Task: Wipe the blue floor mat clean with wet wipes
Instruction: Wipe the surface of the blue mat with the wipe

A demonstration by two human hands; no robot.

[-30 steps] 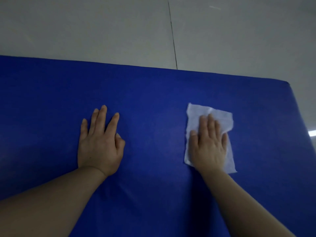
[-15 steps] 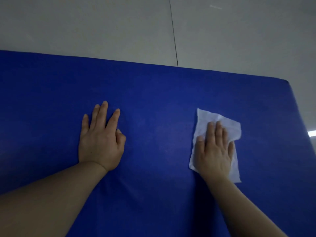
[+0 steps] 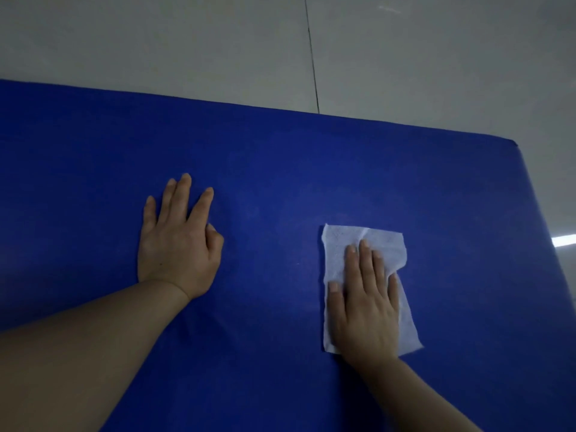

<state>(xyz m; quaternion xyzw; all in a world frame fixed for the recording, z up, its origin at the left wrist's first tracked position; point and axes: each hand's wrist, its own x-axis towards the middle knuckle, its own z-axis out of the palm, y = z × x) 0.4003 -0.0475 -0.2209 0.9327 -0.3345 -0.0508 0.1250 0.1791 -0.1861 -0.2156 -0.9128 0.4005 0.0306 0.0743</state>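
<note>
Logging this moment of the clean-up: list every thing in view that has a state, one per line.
blue floor mat: laid flat on the floor, far right corner in view.
wet wipe: unfolded, flat on the mat, slightly creased.
right hand: open, palm down, pressing the wipe.
left hand: open, flat on the bare mat, empty.
floor: grey tiles, one seam visible.

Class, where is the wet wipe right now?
In the head view, the wipe lies flat on the blue mat, right of centre, under the right hand.
</note>
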